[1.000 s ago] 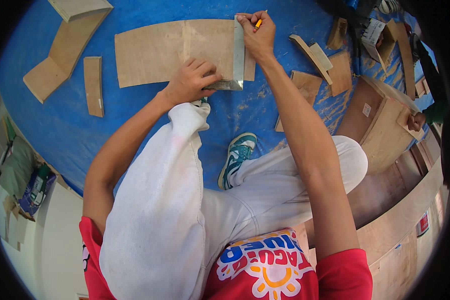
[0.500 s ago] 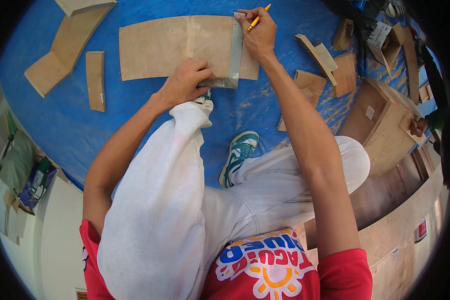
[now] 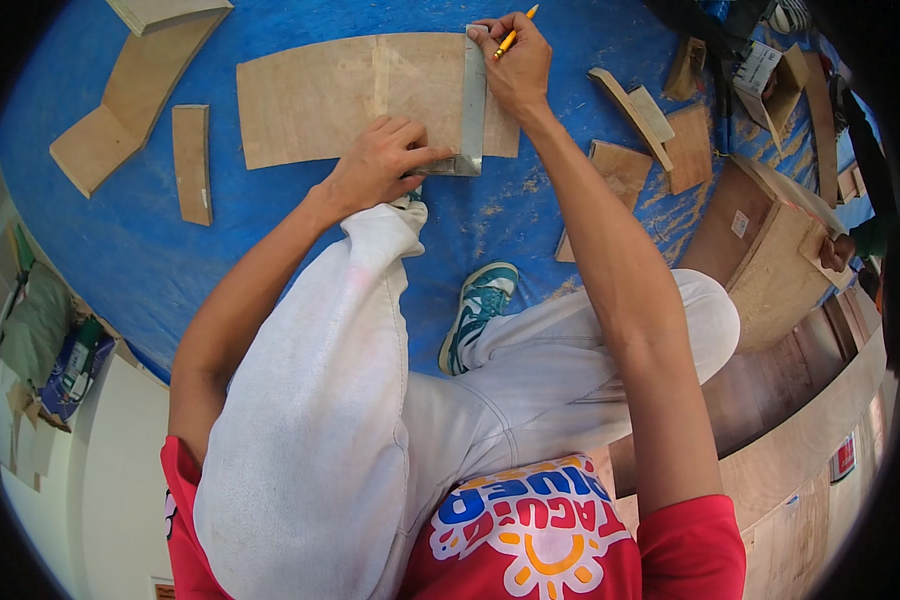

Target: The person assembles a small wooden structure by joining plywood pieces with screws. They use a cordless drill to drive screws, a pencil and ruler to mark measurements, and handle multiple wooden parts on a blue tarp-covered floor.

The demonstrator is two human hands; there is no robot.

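Observation:
A flat plywood board (image 3: pixel 310 100) lies on the blue tarp in front of me. Across its right part rests a metal try square (image 3: pixel 474 105), its short arm along the board's near edge. My left hand (image 3: pixel 382 165) lies at that edge, index finger stretched along the square's short arm, thumb below it. At the far end of the blade, my right hand (image 3: pixel 517 65) pinches the square's tip between fingers and thumb. A yellow pencil (image 3: pixel 507 43) is also tucked in the right hand, pointing up and away from the board.
The blue tarp (image 3: pixel 270 215) has sawdust on it. Wooden strips (image 3: pixel 191 165) and an angled plywood piece (image 3: pixel 120 130) lie left. Plywood offcuts (image 3: pixel 690 150) and a large wooden box (image 3: pixel 760 220) stand right. Another person's hand (image 3: pixel 838 252) touches the box.
The board's left end has turned slightly toward me against the square. My left index finger has stretched out along the square's short arm.

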